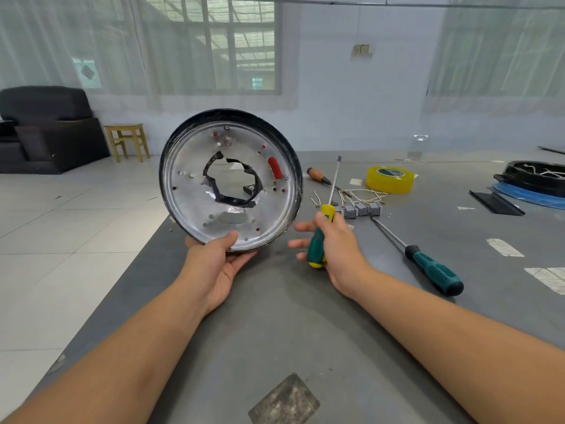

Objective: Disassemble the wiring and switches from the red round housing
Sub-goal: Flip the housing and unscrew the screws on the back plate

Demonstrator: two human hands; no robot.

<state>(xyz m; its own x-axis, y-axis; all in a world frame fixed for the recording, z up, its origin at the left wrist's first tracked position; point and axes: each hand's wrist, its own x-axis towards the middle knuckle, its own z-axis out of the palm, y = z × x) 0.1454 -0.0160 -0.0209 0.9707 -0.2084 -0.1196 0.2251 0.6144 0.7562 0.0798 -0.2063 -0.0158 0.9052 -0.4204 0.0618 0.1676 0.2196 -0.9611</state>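
My left hand [215,258] grips the lower rim of the round housing [189,191] and holds it upright on edge above the grey table. Its silvery inner face points at me, with a dark rim, a ragged central hole edged in black tape and a red slot at the right. My right hand [333,243] holds a green and yellow screwdriver [321,237] by the handle, with the shaft pointing up and away, just right of the housing. A row of grey switches with pale wires [362,208] lies on the table behind my right hand.
A second green-handled screwdriver [434,269] lies at the right and an orange-handled one [318,175] further back. A yellow tape roll [389,179] stands behind the wires. A black and blue part [532,182] sits at the far right. The table's left edge [122,276] runs diagonally.
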